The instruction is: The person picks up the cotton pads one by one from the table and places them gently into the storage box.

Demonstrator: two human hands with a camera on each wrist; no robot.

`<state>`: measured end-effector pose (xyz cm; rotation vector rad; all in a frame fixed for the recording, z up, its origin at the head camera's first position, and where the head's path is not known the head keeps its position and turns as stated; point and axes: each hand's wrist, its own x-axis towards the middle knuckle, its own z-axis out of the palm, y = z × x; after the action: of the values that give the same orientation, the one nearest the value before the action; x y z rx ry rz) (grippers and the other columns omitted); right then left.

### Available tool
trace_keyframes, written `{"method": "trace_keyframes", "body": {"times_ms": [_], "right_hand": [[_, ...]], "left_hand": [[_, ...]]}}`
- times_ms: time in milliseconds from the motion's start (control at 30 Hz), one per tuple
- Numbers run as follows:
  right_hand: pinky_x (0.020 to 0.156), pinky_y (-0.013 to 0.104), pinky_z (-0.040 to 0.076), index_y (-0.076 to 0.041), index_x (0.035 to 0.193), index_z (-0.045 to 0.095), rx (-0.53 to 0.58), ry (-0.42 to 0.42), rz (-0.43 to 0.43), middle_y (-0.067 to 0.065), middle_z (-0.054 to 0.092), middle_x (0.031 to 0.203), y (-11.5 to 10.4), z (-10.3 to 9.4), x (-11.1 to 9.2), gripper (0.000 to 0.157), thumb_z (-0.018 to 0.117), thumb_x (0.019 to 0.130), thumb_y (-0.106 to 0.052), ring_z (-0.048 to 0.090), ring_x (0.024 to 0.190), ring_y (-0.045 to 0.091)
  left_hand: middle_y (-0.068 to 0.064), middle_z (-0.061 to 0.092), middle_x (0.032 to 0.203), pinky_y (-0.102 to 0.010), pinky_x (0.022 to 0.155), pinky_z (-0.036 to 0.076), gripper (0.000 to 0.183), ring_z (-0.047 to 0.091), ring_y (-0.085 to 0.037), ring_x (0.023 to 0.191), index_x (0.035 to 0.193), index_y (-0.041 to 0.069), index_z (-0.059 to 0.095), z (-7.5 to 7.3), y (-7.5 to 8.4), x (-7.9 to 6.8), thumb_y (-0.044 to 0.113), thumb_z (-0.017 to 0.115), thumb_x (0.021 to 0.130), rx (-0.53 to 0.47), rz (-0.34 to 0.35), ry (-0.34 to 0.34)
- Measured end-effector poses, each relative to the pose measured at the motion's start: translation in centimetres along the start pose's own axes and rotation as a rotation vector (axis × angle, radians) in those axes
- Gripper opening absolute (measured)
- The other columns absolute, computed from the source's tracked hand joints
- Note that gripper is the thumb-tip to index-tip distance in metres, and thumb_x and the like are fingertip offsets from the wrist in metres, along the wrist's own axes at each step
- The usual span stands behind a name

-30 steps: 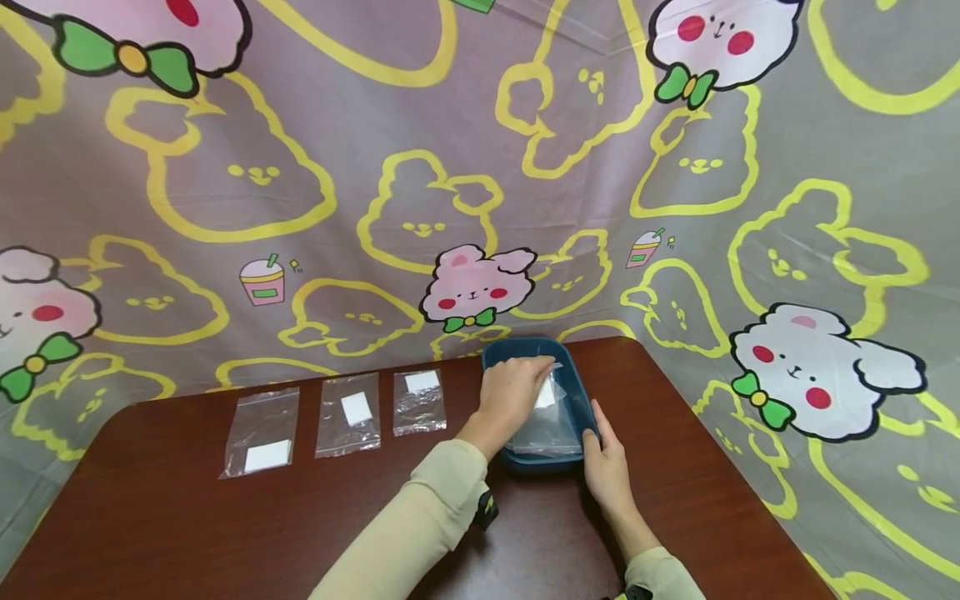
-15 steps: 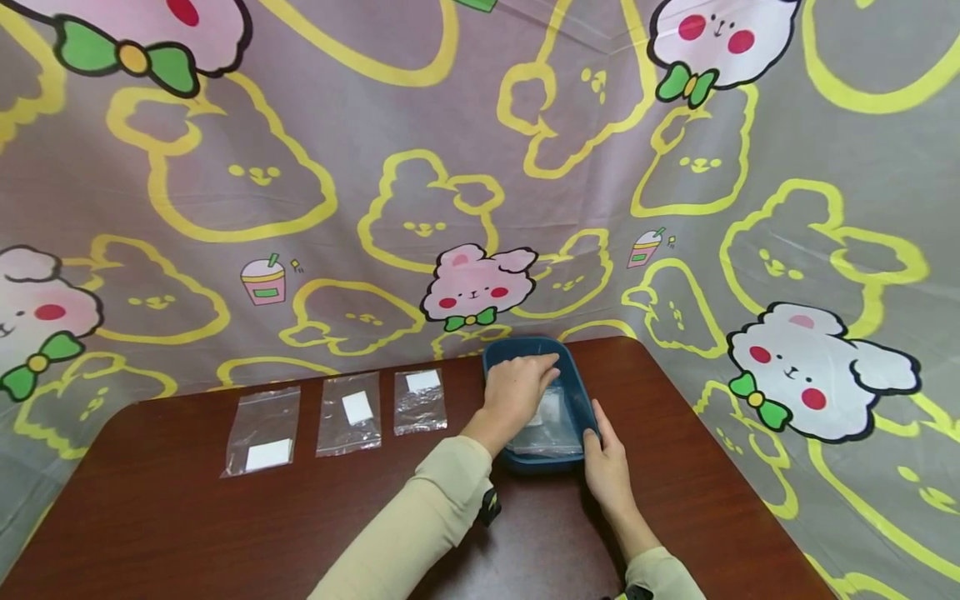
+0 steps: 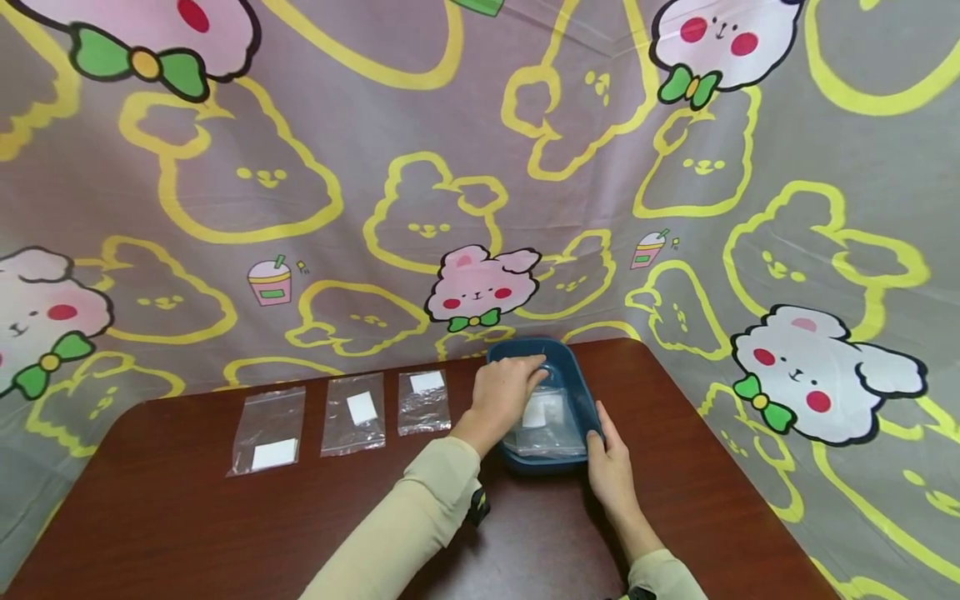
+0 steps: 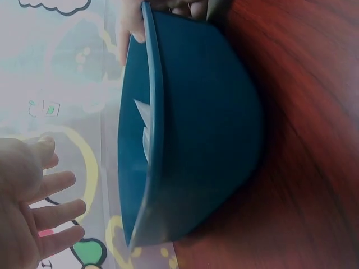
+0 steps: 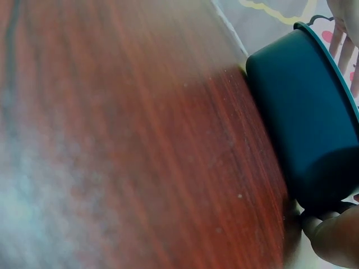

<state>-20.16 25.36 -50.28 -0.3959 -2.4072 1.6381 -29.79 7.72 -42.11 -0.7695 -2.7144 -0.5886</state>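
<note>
A dark blue plastic basin [image 3: 576, 392] stands near the table's back edge, longer than it is wide. Inside lie clear zip bags [image 3: 551, 442] with white slips in them; how many overlap is unclear. Over the basin's left side hovers my left hand [image 3: 501, 396], and the left wrist view shows that hand [image 4: 33, 207] empty, its fingers loosely spread beside the rim. My right hand [image 3: 611, 467] holds the near right corner of the basin, thumb on the rim and fingers along the outside. In the right wrist view the basin's wall [image 5: 303, 112] hides most of that grip.
Three clear zip bags lie in a row to the left: a large one [image 3: 273, 417], a middle one [image 3: 337, 425] and a small one [image 3: 420, 412], each with a white slip. A patterned cloth [image 3: 420, 200] hangs behind and beside the brown table [image 3: 187, 517].
One second ago my left hand pinched a raised zip bag over the basin. It let go, the bag now lies inside, and the hand has shifted slightly left. My right hand keeps its hold.
</note>
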Motion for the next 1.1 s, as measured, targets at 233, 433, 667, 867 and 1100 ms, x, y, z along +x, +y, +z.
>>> {"method": "trace_keyframes", "body": {"times_ms": [233,433,667,867,1100], "right_hand": [[0.120,0.055,0.018,-0.015,0.160,0.030,0.008,-0.004,0.005,0.011,0.028,0.163,0.1,-0.2,0.1,0.054,0.041,0.107,-0.012,0.020,0.151,0.030],[0.121,0.054,0.018,-0.015,0.160,0.030,0.008,-0.001,0.001,0.011,0.028,0.163,0.1,-0.2,0.0,0.054,0.041,0.107,-0.011,0.020,0.151,0.030],[0.120,0.055,0.018,-0.015,0.160,0.029,0.009,-0.008,-0.002,0.012,0.028,0.163,0.0,-0.1,0.0,0.054,0.041,0.107,-0.011,0.020,0.151,0.031],[0.120,0.055,0.018,-0.014,0.159,0.030,-0.001,-0.004,-0.009,0.013,0.028,0.163,0.2,0.1,0.1,0.054,0.041,0.106,-0.011,0.021,0.150,0.031],[0.121,0.054,0.018,-0.015,0.159,0.030,0.013,-0.003,-0.013,0.011,0.029,0.163,0.1,0.0,0.0,0.054,0.042,0.106,-0.011,0.021,0.150,0.029]], "left_hand": [[0.003,0.072,0.122,-0.036,0.062,0.057,0.037,0.072,-0.021,0.089,0.134,0.026,0.068,-0.4,-1.5,-0.6,0.042,0.055,0.103,0.011,-0.036,-0.004],[0.001,0.074,0.117,-0.040,0.066,0.059,0.034,0.073,-0.023,0.088,0.130,0.024,0.070,-0.8,-3.3,-1.5,0.038,0.058,0.102,0.027,-0.043,0.035],[-0.005,0.074,0.114,-0.048,0.070,0.058,0.034,0.073,-0.030,0.088,0.130,0.021,0.070,-1.3,-6.8,-3.1,0.035,0.061,0.101,0.026,-0.120,0.056],[-0.011,0.074,0.110,-0.051,0.069,0.057,0.035,0.072,-0.037,0.087,0.131,0.023,0.069,-1.9,-10.4,-4.7,0.035,0.065,0.099,0.076,-0.214,0.084],[-0.018,0.074,0.102,-0.053,0.073,0.055,0.034,0.070,-0.041,0.085,0.126,0.018,0.072,-2.7,-14.6,-6.9,0.030,0.072,0.094,0.090,-0.255,0.138]]}}
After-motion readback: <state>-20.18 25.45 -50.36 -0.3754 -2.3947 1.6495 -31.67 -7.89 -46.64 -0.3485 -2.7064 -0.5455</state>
